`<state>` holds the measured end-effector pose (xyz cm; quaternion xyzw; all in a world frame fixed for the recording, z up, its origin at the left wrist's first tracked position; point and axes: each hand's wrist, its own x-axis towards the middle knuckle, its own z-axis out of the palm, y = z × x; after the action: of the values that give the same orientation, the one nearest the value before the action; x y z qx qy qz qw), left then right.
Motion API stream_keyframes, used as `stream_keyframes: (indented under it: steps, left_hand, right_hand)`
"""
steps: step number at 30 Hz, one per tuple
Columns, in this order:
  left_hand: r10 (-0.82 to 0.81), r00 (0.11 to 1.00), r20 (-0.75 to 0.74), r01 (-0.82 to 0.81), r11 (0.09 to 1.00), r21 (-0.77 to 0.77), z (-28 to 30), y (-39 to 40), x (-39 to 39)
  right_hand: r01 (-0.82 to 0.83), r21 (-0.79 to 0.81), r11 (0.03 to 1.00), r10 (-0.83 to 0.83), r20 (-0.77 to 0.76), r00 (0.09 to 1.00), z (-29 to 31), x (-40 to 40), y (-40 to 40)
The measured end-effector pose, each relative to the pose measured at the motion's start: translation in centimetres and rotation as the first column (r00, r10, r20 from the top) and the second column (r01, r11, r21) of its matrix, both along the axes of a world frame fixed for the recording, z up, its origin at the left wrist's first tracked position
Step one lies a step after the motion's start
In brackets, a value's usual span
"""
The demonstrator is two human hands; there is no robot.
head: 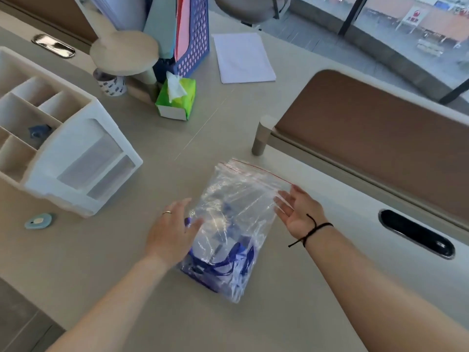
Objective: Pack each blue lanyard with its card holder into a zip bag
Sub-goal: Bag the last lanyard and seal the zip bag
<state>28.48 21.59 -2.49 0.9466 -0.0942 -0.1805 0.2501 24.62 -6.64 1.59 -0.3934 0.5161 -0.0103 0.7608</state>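
On smooth desk [253,326], crinkled clear zip bag [236,212] holds blue lanyards [228,260]; both hands' fingers [177,212] splayed, gripping nothing.

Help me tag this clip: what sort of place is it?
Likely an office desk by a window: a white desk organizer, a blue file holder and loose paper.

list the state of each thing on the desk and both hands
zip bag: lying flat, zip end away from the person
blue lanyard: inside the bag, bunched at its near end
left hand: open, at the bag's left edge
right hand: open, palm up, at the bag's right edge
tissue box: tissue sticking out
white organizer: drawers closed
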Motion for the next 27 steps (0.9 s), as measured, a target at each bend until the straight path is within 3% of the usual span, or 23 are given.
stream_keyframes:
  steps: [2,3,4,6,7,8,10,12,20,27]
  left_hand:
    - [-0.156,0.987,0.047,0.149,0.98,0.131,0.0,-0.7,-1.5]
    - [-0.234,0.972,0.018,0.226,0.956,0.188,-0.2,-1.1,-2.4]
    - [-0.292,0.956,-0.002,0.285,0.932,0.223,-0.5,-1.5,-3.4]
    - [-0.359,0.933,0.031,0.342,0.909,0.237,-1.4,-2.1,-5.2]
    - [-0.357,0.932,0.059,0.336,0.914,0.227,-1.9,-2.4,-5.8]
    - [-0.345,0.936,0.072,0.322,0.92,0.222,-2.4,-2.5,-6.3]
    - [-0.336,0.941,0.052,0.311,0.912,0.268,-2.9,-2.8,-7.0]
    - [-0.339,0.94,0.023,0.316,0.897,0.309,-2.9,-2.9,-7.6]
    - [-0.346,0.938,0.008,0.319,0.873,0.37,-4.2,-3.0,-8.8]
    - [-0.342,0.936,0.077,0.296,0.889,0.35,-4.9,-3.3,-9.1]
  right_hand:
    - [-0.042,-0.136,0.99,0.034,-0.064,0.997,-0.8,-0.2,0.6]
    - [-0.132,-0.29,0.948,0.098,-0.127,0.987,-1.0,-0.7,1.3]
    - [-0.275,-0.478,0.834,0.197,-0.207,0.958,-1.1,-1.7,2.4]
    - [-0.518,-0.763,0.385,0.435,-0.345,0.832,-1.4,-4.3,5.7]
    - [-0.558,-0.811,0.176,0.551,-0.388,0.739,-1.6,-5.4,7.5]
    - [-0.588,-0.808,0.049,0.646,-0.423,0.635,-1.8,-6.3,9.3]
    - [-0.668,-0.74,-0.08,0.741,-0.493,0.457,-3.1,-7.1,12.0]
    - [-0.718,-0.678,-0.158,0.738,-0.564,0.37,-4.3,-7.1,13.0]
    - [-0.759,-0.567,-0.321,0.693,-0.687,0.22,-8.0,-7.8,9.8]
    - [-0.71,-0.629,-0.315,0.684,-0.669,0.289,-8.9,-7.9,9.7]
